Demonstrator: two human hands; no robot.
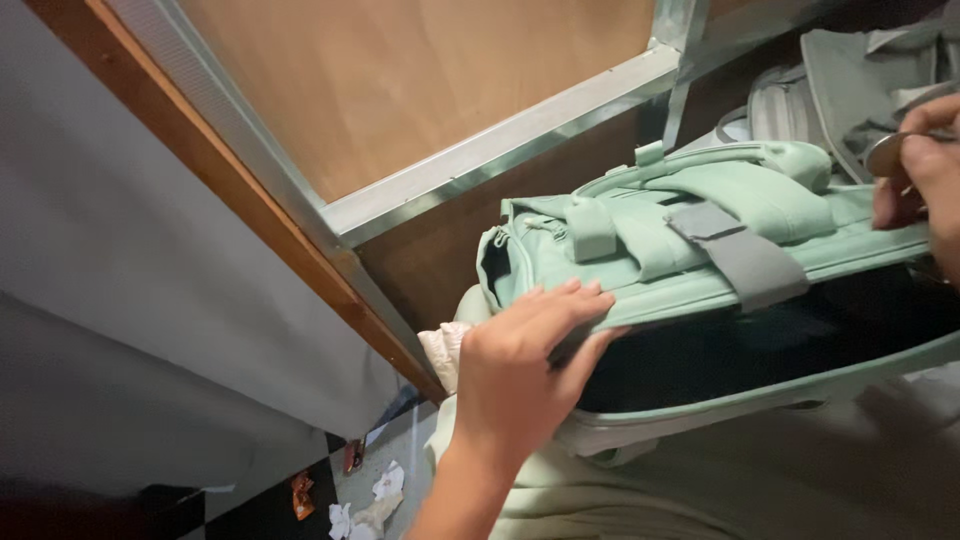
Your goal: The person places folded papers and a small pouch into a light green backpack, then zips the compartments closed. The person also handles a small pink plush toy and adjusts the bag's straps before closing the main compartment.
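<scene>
At frame centre, the left hand [525, 360] pinches the mint-green bag [700, 250] flap; at right edge, the right hand [925, 170] grips a small round metal piece [885, 155]. A weak pinch could let the flap drop shut.

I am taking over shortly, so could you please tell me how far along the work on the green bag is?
Done: the mint-green bag is already open, its dark interior showing under the lifted flap. In hand: the left hand holds the flap's edge up, while the right hand pinches a small round metal object above the bag. Left: that object is not yet inside, and the bag is unclosed.
</scene>
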